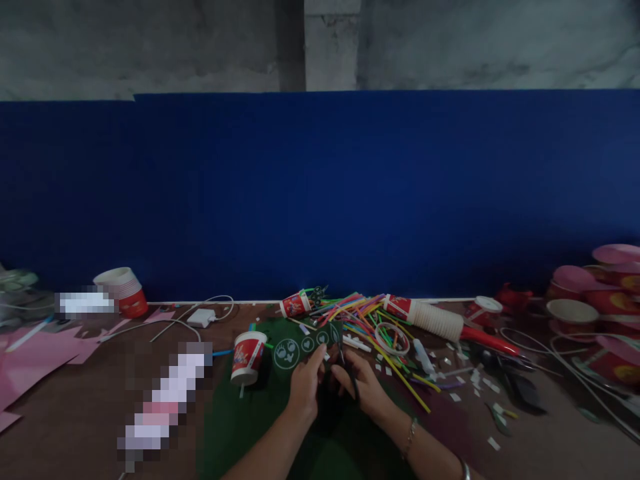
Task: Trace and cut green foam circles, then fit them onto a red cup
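Observation:
In the middle of the head view, my left hand point(307, 380) is closed on a dark green sheet point(295, 337) with white drawn shapes, a round face and small circles with hearts. My right hand point(367, 383) is closed around the handles of a pair of scissors point(341, 343). Their blades point away from me at the sheet's right end, beside a leaf-like outline. A red and white paper cup point(249, 357) with straw pieces stands left of my left hand. Beneath both hands lies more dark green material point(225, 427).
Colourful straws point(357, 310) lie heaped behind my hands. Stacked paper cups point(435, 320) rest on their side to the right, near small white scraps point(477, 383). Pink paper point(43, 360) and a white charger point(201, 318) are left. A blue panel point(320, 193) borders the back.

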Demonstrator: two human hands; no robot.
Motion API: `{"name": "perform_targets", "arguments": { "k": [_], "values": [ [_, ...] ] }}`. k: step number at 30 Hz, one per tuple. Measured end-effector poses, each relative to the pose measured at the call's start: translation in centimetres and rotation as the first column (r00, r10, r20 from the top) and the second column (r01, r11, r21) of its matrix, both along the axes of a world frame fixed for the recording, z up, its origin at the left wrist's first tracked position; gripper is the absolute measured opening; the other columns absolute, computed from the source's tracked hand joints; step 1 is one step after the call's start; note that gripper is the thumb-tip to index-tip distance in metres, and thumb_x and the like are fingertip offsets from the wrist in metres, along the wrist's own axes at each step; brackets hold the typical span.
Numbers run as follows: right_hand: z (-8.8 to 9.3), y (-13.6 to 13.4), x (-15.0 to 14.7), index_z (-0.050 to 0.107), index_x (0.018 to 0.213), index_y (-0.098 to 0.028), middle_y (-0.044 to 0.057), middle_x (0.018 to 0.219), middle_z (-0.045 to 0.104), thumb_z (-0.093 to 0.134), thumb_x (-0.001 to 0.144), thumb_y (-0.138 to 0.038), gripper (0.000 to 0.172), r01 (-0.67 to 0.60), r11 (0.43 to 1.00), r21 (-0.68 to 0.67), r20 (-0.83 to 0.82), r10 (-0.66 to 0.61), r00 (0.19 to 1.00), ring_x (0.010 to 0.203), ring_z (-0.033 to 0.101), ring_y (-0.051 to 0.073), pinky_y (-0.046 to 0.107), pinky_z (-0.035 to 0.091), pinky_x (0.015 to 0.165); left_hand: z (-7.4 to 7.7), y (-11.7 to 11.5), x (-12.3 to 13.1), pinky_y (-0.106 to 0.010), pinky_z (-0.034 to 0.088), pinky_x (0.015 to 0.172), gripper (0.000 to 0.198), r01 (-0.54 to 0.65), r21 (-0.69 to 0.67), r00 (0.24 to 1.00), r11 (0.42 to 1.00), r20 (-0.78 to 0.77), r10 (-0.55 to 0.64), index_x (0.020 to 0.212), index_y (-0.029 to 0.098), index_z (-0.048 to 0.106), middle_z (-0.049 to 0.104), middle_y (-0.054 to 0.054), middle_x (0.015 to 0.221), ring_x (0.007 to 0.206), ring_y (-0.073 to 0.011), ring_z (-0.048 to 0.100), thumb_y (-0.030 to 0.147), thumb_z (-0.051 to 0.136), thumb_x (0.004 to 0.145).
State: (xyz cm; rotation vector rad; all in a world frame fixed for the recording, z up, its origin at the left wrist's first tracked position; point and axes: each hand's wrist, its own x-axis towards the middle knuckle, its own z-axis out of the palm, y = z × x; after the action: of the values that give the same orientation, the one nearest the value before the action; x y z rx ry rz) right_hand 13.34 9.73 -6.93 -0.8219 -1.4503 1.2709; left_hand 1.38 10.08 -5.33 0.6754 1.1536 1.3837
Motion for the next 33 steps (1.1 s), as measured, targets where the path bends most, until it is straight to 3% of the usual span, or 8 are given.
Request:
{"name": "perform_targets", "arguments": {
  "k": [16,28,33],
  "values": [
    [0.30,-0.09,-0.11,0.052,0.083,-0.017,-0.002,0.066,0.053,0.061,0.076,-0.048,0.033,-0.017,1.000,0.012,-0.003,0.017,1.000,0.053,0.050,0.010,0.020,0.043,0.044,-0.49,0.21,0.08,-0.021,0.031,0.039,0.045,-0.018,-0.010,0.998,1.000,0.058,0.018,0.039,0.017,0.042,0.038,0.008,0.035,0.035,-0.0057,0.035,0.044,0.074,0.054],
    [-0.25,-0.02,-0.06,0.051,0.080,-0.016,-0.004,0.060,0.051,0.060,0.077,-0.047,0.032,0.033,0.999,0.010,0.019,-0.033,0.999,0.047,0.047,0.008,0.018,0.037,0.040,-0.56,0.29,0.06,-0.022,0.034,0.039,0.043,0.055,-0.049,0.990,0.997,0.134,-0.048,0.043,0.018,0.043,0.040,0.007,0.036,0.034,-0.0078,0.040,0.044,0.074,0.054],
    [0.06,-0.12,-0.08,0.049,0.078,-0.016,-0.004,0.056,0.052,0.059,0.076,-0.050,0.035,0.040,0.998,-0.046,0.044,-0.038,0.998,0.045,0.051,0.009,0.017,0.034,0.037,-0.46,0.40,-0.09,-0.022,0.031,0.038,0.044,0.024,-0.038,0.998,0.999,0.062,-0.022,0.041,0.017,0.044,0.040,0.007,0.035,0.033,-0.0064,0.037,0.045,0.075,0.054]
  ]
}}
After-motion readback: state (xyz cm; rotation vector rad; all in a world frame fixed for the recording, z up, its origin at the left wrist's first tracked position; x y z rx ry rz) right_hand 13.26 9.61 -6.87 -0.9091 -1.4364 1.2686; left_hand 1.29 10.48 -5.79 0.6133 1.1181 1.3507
